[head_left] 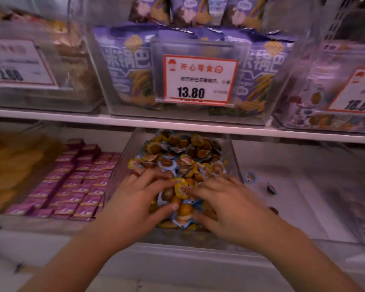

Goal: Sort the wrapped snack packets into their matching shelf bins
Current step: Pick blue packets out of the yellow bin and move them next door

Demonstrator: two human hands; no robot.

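On the lower shelf, straight ahead of you, the clear middle bin (122,165) holds a heap of small wrapped snack packets (183,159) in yellow, blue and brown. Both your hands are in the near end of that heap. Your left hand (135,199) lies over the packets with its fingers (154,175) curled down into them and the thumb pressed in from below, gripping a clump. Your right hand (226,205) mirrors it, fingers bent around packets, with a yellow packet (180,186) caught between the two hands. Motion blur hides the exact fingertip contact.

Right of the bin, two stray packets (251,177) lie apart on the shelf floor. Left of it, pink boxes (72,186) sit in rows. Above, across the white shelf edge (72,119), a clear bin carries purple bags (122,66) behind a price card (198,79) reading 13.80.
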